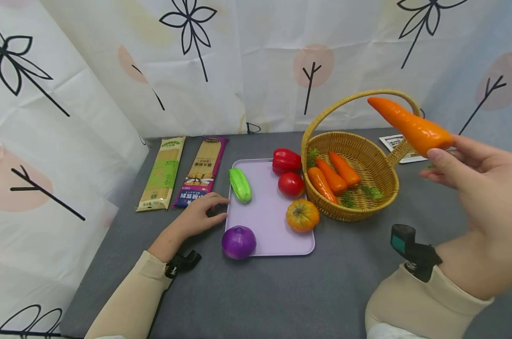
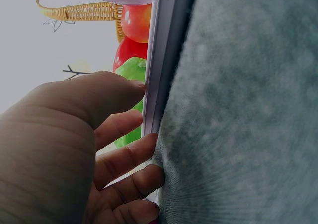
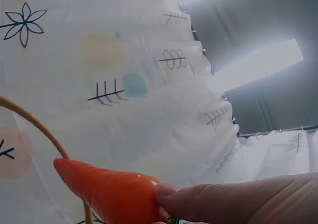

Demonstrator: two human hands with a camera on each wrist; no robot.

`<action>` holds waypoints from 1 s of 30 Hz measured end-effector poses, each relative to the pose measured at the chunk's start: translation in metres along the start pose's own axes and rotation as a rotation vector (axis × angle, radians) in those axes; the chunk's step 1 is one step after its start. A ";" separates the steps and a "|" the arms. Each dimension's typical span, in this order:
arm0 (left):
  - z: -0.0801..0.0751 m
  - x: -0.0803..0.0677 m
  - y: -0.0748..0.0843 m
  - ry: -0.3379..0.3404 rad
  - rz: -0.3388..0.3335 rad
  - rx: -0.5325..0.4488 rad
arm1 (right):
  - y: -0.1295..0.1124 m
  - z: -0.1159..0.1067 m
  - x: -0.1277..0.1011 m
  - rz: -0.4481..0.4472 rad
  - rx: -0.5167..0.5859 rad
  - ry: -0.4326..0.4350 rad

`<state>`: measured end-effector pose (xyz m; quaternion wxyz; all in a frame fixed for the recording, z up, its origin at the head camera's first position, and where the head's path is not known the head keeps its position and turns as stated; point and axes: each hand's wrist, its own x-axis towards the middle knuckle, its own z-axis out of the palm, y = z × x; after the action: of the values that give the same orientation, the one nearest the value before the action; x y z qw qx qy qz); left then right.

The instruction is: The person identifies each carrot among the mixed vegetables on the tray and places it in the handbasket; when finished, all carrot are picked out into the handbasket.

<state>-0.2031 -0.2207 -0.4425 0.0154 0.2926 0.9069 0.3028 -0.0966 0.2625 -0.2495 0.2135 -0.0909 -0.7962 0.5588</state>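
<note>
My right hand (image 1: 484,188) pinches an orange carrot (image 1: 408,123) by its thick end, raised over the basket's right side with the tip pointing up and left. In the right wrist view the thumb presses on the same carrot (image 3: 109,191). Three more carrots (image 1: 344,169) lie inside the wicker basket (image 1: 346,214). My left hand (image 1: 200,213) rests on the table at the left edge of the lilac tray (image 1: 266,207), fingers loosely bent. Seen from the left wrist, the thumb and fingertips touch or nearly touch the tray's rim (image 2: 158,60).
On the tray are a green zucchini-like vegetable (image 1: 240,185), a red pepper (image 1: 286,161), a tomato (image 1: 291,184), a small pumpkin (image 1: 302,215) and a purple onion (image 1: 239,242). Two noodle packets (image 1: 162,174) lie at the left. A white packet (image 1: 393,140) lies behind the basket.
</note>
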 end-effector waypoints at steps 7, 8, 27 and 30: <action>0.001 -0.001 0.000 -0.014 -0.033 -0.004 | 0.017 0.005 0.027 0.169 -0.259 -0.125; 0.001 -0.001 0.000 -0.015 -0.035 -0.006 | 0.020 0.007 0.031 0.191 -0.262 -0.144; 0.001 0.000 0.000 -0.001 -0.005 -0.006 | 0.086 0.048 0.082 0.281 -0.337 -0.369; 0.001 0.000 0.000 -0.001 -0.005 -0.001 | 0.087 0.052 0.083 0.280 -0.358 -0.393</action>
<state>-0.2030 -0.2201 -0.4429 0.0170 0.2903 0.9074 0.3032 -0.2017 0.2809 -0.3256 -0.0431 -0.1264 -0.8877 0.4406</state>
